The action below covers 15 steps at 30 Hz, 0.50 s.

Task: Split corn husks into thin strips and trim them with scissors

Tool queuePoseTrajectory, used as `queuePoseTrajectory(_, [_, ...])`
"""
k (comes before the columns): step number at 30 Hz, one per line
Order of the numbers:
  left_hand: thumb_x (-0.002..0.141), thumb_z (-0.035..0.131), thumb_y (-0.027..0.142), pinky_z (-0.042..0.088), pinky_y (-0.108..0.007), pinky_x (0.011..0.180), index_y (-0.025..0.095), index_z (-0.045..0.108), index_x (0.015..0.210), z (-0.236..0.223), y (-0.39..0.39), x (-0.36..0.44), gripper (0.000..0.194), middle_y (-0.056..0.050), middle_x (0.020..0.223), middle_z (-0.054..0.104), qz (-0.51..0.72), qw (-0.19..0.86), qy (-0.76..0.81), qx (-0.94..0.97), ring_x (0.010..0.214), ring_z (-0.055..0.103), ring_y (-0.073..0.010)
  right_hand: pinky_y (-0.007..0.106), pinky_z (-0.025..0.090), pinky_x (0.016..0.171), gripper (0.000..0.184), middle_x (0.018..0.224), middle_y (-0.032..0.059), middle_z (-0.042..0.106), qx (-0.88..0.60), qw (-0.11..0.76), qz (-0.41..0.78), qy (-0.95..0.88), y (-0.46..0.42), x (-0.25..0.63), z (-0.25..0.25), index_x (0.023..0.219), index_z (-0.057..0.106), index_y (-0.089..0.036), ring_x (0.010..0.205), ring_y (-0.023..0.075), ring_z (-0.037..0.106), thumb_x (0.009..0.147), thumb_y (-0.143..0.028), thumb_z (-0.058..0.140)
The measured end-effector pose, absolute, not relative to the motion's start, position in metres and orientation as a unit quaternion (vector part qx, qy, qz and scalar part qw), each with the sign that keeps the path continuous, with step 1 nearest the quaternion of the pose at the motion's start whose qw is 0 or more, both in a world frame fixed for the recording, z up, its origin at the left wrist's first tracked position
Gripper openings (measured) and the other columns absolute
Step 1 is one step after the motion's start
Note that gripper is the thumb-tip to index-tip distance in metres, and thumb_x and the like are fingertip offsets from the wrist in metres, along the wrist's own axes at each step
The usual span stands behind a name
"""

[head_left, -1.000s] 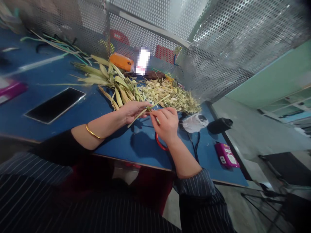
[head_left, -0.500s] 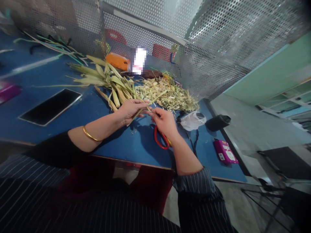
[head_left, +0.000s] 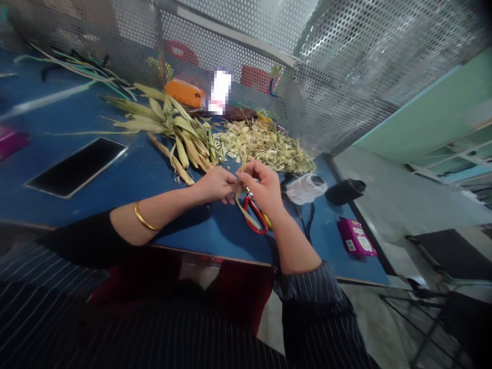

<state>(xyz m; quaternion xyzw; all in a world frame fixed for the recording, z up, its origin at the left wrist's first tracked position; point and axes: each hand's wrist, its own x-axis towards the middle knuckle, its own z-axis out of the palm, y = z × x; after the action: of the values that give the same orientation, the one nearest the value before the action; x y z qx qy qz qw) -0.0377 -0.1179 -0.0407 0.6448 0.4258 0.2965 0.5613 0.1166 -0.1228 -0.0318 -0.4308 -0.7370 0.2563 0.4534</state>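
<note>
Both hands meet above the front part of the blue table, pinching a narrow pale-green corn husk strip. One end of it sticks up past the fingers and the other hangs down over the scissors. My left hand has its fingertips closed at the strip, lower fingers partly hidden. My right hand pinches the strip between thumb and index finger. Beneath my right hand lie red-handled scissors, their blades mostly covered. Beyond my left hand spreads a bundle of corn husks. A heap of shredded dry husk lies past my right hand.
A white thread cone and a black cone stand right of my hand, with a purple packet nearer the edge. At left lies a dark-screened phone. An orange pouch sits before the perforated metal screen.
The husk strip has turned from slanting across both hands to nearly upright, its lower end now over the scissors. My left hand has moved slightly right and down, and my right hand has rolled upward.
</note>
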Motion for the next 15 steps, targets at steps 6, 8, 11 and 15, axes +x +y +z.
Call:
queuePoseTrajectory(6, [0.077, 0.067, 0.022, 0.051, -0.019, 0.057, 0.014, 0.071, 0.073, -0.034, -0.110, -0.044, 0.010, -0.006, 0.069, 0.070, 0.348, 0.705, 0.412, 0.460, 0.060, 0.066, -0.0112, 0.034, 0.045, 0.081, 0.008, 0.085, 0.0018, 0.069, -0.406, 0.448, -0.005, -0.797, -0.131, 0.118, -0.029, 0.086, 0.061, -0.022, 0.080, 0.0156, 0.062, 0.089, -0.024, 0.055])
queuePoseTrajectory(8, [0.078, 0.064, 0.014, 0.051, -0.017, 0.062, 0.014, 0.070, 0.076, -0.032, -0.106, -0.047, 0.007, -0.005, 0.071, 0.070, 0.359, 0.758, 0.370, 0.399, 0.064, 0.065, -0.0096, 0.036, 0.042, 0.087, 0.007, 0.084, 0.0018, 0.071, -0.392, 0.415, -0.089, -0.816, -0.132, 0.118, -0.030, 0.087, 0.062, -0.023, 0.082, 0.0170, 0.063, 0.089, -0.023, 0.055])
queuePoseTrajectory(11, [0.075, 0.057, 0.003, 0.054, -0.020, 0.072, 0.012, 0.070, 0.085, -0.030, -0.102, -0.050, 0.019, -0.004, 0.069, 0.068, 0.369, 0.808, 0.301, 0.348, 0.067, 0.065, -0.0099, 0.037, 0.040, 0.091, 0.010, 0.085, 0.0014, 0.072, -0.381, 0.393, -0.136, -0.826, -0.131, 0.117, -0.034, 0.086, 0.064, -0.024, 0.082, 0.0168, 0.063, 0.089, -0.022, 0.054])
queuePoseTrajectory(15, [0.076, 0.053, 0.002, 0.055, -0.023, 0.073, 0.008, 0.068, 0.092, -0.026, -0.102, -0.052, 0.022, -0.002, 0.061, 0.062, 0.394, 0.817, 0.294, 0.301, 0.061, 0.064, -0.0103, 0.040, 0.036, 0.093, 0.012, 0.084, 0.0019, 0.069, -0.390, 0.378, -0.173, -0.822, -0.130, 0.116, -0.036, 0.085, 0.067, -0.025, 0.084, 0.0179, 0.060, 0.088, -0.023, 0.055])
